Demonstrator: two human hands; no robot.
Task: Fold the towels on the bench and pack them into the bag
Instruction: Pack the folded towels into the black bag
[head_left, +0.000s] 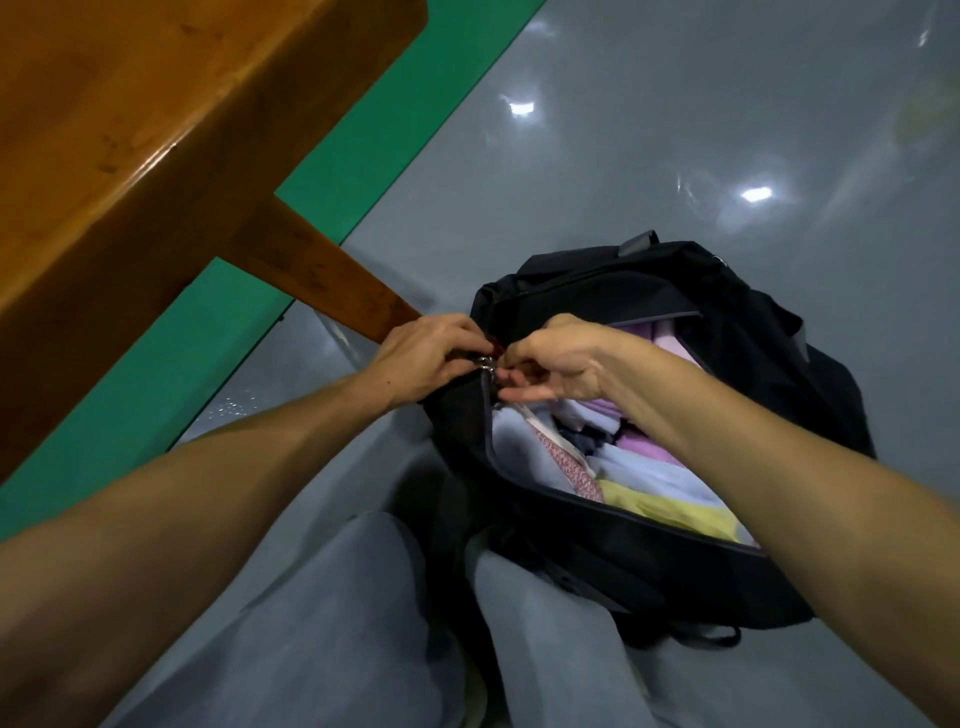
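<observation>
A black bag (613, 551) lies on the floor at my knees, its main zip open. Folded towels (545, 457) in pale blue, purple, pink and yellow fill the opening, with a red-patterned strip among them. Both hands meet at the bag's left end, at the metal zip pulls (488, 362). My left hand (426, 358) grips the bag's corner by the pulls. My right hand (556, 364) pinches a pull, fingers curled. The wooden bench (119, 156) at upper left shows no towels on the part in view.
The bench's slanted leg (322, 270) comes down just left of my hands. A green floor stripe (156, 395) runs under the bench. Glossy grey floor (675, 130) spreads behind and right of the bag. My knees in grey trousers (322, 623) are at the bottom.
</observation>
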